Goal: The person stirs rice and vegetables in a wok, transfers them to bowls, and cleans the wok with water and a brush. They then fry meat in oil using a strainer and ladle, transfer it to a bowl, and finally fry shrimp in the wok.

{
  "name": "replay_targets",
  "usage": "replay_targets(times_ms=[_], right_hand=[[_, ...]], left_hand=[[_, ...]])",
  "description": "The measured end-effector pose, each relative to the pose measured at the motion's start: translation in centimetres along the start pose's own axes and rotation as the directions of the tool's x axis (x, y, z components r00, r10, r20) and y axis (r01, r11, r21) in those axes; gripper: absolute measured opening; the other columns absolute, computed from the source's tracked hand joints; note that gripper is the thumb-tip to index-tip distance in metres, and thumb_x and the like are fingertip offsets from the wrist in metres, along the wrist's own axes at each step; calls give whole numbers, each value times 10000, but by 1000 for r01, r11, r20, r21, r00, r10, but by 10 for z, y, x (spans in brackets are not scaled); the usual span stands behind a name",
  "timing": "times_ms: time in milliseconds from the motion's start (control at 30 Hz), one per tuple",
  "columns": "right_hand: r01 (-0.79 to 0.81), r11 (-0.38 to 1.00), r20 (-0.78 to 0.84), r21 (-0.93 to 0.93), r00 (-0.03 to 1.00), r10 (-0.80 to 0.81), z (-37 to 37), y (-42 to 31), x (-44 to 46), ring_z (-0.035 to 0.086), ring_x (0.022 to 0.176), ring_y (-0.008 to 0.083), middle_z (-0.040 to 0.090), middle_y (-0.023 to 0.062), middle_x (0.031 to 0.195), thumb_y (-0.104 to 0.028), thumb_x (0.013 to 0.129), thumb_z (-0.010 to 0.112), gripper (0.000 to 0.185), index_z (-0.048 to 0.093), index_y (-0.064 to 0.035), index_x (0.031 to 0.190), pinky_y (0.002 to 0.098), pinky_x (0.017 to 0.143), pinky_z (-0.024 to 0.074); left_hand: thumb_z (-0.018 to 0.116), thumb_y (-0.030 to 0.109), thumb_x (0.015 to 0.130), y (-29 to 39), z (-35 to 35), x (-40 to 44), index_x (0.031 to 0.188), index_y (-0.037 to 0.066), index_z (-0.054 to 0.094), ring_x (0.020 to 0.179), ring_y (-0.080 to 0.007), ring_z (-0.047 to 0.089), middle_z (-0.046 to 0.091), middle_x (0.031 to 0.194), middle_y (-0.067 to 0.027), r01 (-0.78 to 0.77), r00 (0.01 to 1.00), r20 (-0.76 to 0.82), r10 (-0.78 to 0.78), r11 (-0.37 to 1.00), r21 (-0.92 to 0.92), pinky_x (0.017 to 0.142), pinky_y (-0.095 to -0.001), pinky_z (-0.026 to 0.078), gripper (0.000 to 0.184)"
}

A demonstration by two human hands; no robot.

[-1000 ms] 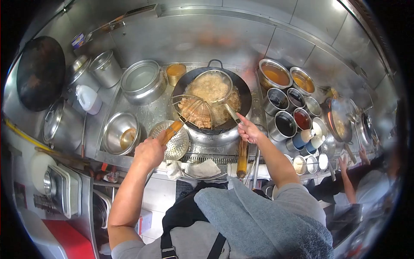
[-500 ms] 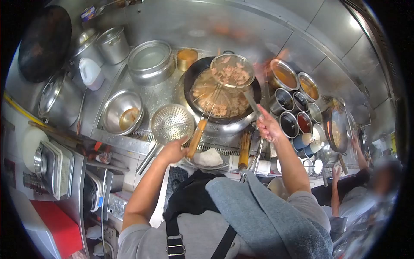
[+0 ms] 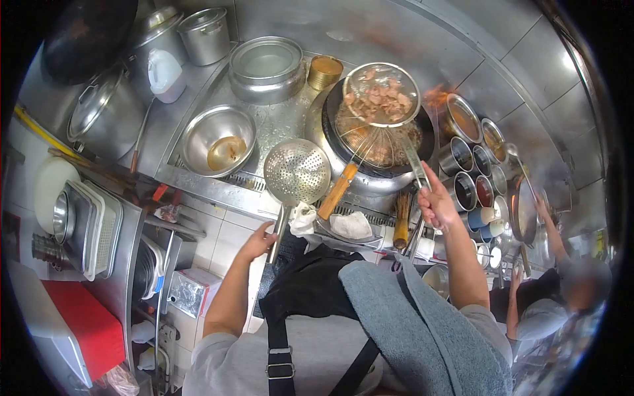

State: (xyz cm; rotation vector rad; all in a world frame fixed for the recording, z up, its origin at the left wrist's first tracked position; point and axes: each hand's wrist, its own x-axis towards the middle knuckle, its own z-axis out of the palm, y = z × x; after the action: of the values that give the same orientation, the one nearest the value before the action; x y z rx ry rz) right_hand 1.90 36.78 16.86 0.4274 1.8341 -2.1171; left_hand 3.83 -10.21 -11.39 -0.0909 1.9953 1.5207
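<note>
My right hand [image 3: 437, 202] is closed round the flat metal handle of a fine-mesh strainer [image 3: 391, 123]. Pieces of meat [image 3: 378, 96] lie in the strainer, which is over a wok [image 3: 334, 117] of bubbling food. Below my left hand's fingertips and thumb is the metal handle of a perforated ladle [image 3: 297, 170]; my left hand [image 3: 256, 243] grips it near its end. The ladle's bowl is at the stove's front edge. A wire skimmer with a wooden handle [image 3: 337, 191] rests across the wok's near rim, untouched.
A steel bowl [image 3: 198, 132] with brown liquid and a large pot [image 3: 264, 86] stand left of the wok. Sauce containers [image 3: 465, 187] crowd the right. White cloths [image 3: 351, 225] and a bamboo brush [image 3: 401, 228] lie at the front. Another person [image 3: 548, 297] works at the far right.
My left hand has moved from beside the skimmer's wooden handle to the perforated ladle's handle, which has swung to point more straight toward me. The strainer stays over the wok. The view has shifted.
</note>
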Motion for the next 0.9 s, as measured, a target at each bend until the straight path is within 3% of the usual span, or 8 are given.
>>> replay_targets(times_ms=[167, 367, 433, 467, 533, 567, 700, 900], right_hand=[[-100, 993, 138, -55, 985, 107, 39, 17, 7, 320, 420, 80, 410, -3, 654, -124, 1017, 466, 640, 174, -296, 1560, 242, 365, 294], [-146, 968, 220, -207, 957, 191, 64, 29, 19, 340, 481, 67, 387, -19, 678, -109, 1011, 464, 673, 134, -280, 1572, 228, 412, 325], [-23, 834, 224, -552, 959, 175, 73, 31, 25, 521, 550, 176, 542, 80, 732, -99, 989, 474, 702, 122, -260, 1574, 314, 512, 455], [-19, 831, 226, -556, 959, 174, 77, 33, 29, 521, 550, 176, 542, 80, 732, -99, 989, 474, 702, 122, -260, 1574, 314, 512, 455], [279, 370, 292, -886, 956, -21, 82, 44, 45, 653, 763, 348, 658, 238, 926, -97, 965, 479, 721, 115, -229, 1573, 428, 723, 517], [349, 268, 342, -898, 937, -73, 81, 55, 58, 639, 967, 433, 633, 327, 1081, -85, 938, 487, 735, 129, -208, 1568, 478, 886, 470], [241, 97, 250, -966, 964, 95, 112, 41, 72, 658, 888, 408, 657, 302, 971, 18, 836, 469, 838, 137, -216, 1569, 493, 802, 487], [238, 21, 238, -971, 971, -7, 128, 12, 57, 654, 783, 417, 644, 277, 784, 66, 783, 448, 933, 93, -294, 1567, 520, 740, 484]], left_hand=[[545, 148, 984, 12, 64, -26, 1543, 177, 113, 644, -169, 589, 566, 871, -87, 85, 995, 1, -100, 838, -538, 520, -322, 532, 707], [520, 157, 990, 44, 37, -6, 1522, 166, 288, 516, -139, 511, 554, 748, -71, 29, 981, -155, -118, 876, -481, 401, -298, 426, 581], [532, 202, 999, 64, 11, 14, 1516, 169, 302, 510, -137, 484, 558, 770, -68, 57, 979, -139, -149, 856, -514, 412, -293, 417, 566], [535, 216, 1001, 74, 0, 24, 1512, 170, 309, 511, -135, 472, 557, 783, -67, 75, 977, -127, -169, 838, -541, 417, -291, 414, 560], [536, 234, 1005, 95, -17, 36, 1513, 173, 302, 518, -130, 451, 548, 807, -67, 111, 976, -84, -203, 785, -610, 424, -288, 413, 562], [528, 227, 1007, 104, -20, 37, 1520, 175, 282, 524, -128, 446, 534, 813, -68, 113, 976, -82, -202, 791, -602, 423, -291, 412, 571], [523, 226, 994, 107, -17, 31, 1547, 148, 235, 520, -120, 461, 537, 772, -48, 91, 979, -98, -181, 805, -586, 430, -287, 419, 629], [523, 203, 1004, 96, -12, 33, 1528, 173, 290, 518, -125, 450, 536, 771, -51, 90, 974, -110, -199, 780, -619, 416, -287, 409, 574]])
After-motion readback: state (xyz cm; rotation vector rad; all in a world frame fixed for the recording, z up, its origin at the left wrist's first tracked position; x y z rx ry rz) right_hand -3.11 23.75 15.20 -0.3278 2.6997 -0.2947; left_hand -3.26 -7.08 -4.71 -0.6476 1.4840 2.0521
